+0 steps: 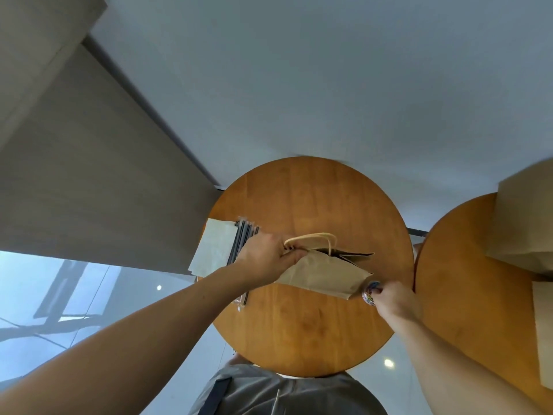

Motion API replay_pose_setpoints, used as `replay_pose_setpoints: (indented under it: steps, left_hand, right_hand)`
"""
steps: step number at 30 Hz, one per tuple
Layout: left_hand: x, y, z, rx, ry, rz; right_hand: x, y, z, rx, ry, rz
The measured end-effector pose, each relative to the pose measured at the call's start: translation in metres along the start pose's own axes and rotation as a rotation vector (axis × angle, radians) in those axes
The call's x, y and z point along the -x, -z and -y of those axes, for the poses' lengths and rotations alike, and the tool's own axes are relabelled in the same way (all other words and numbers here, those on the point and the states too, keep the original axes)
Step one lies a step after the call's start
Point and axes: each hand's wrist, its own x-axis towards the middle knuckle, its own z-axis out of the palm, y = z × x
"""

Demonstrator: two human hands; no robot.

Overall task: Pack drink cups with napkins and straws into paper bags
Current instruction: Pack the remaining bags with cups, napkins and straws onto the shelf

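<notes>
While your left grip (pixel 269 259) pinches bag (pixel 326 274) rim, right grip (pixel 392 298) clasps cup (pixel 370 292): barely open mouth may snag cup, tip it.

No legible text or labels.

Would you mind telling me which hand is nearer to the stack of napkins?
Left. The left hand grips the paper bag close to the napkins; the right hand is across the bag, holding a patterned cup.
</notes>
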Motion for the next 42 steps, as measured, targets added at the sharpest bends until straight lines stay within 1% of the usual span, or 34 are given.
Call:
replay_pose_setpoints:
  steps: [3, 8, 11, 16, 19, 24, 27, 32, 35, 37, 39, 42]
  left_hand:
    - [-0.001, 0.001, 0.001, -0.008, -0.001, -0.002]
    - [0.001, 0.0, 0.004, 0.003, -0.006, -0.012]
    - [0.001, 0.0, 0.003, 0.014, -0.005, 0.0]
    - [0.0, 0.003, -0.003, -0.002, 0.001, 0.012]
    - [-0.002, 0.003, -0.006, -0.041, 0.049, 0.04]
    - [-0.003, 0.004, -0.009, -0.039, 0.107, 0.036]
    - [-0.001, 0.006, -0.013, -0.034, 0.129, 0.076]
    - [-0.001, 0.011, -0.019, -0.062, 0.124, 0.1]
    - [-0.002, 0.013, -0.02, -0.111, 0.132, 0.108]
    - [-0.002, 0.014, -0.019, -0.133, 0.134, 0.109]
    - [-0.003, 0.016, -0.018, -0.141, 0.12, 0.11]
    - [-0.004, 0.017, -0.017, -0.188, 0.07, 0.126]
  right_hand:
    - [0.004, 0.0, -0.001, -0.025, -0.012, -0.01]
    - [0.0, -0.004, 0.007, -0.13, -0.094, 0.012]
    - [-0.003, -0.007, 0.009, -0.181, -0.11, 0.021]
    - [0.003, -0.002, 0.007, -0.268, -0.105, -0.057]
    - [0.006, 0.004, 0.007, -0.326, -0.095, -0.115]
    - [0.013, 0.008, -0.001, -0.554, -0.098, -0.142]
    - [0.026, 0.014, -0.001, -0.78, -0.032, -0.125]
    - [0.057, 0.041, 0.012, -0.908, 0.174, -0.159]
    - [0.082, 0.064, 0.025, -0.887, 0.347, -0.195]
    - [0.098, 0.081, 0.036, -0.858, 0.462, -0.265]
    - [0.113, 0.098, 0.048, -0.852, 0.54, -0.345]
    - [0.134, 0.12, 0.072, -0.808, 0.664, -0.444]
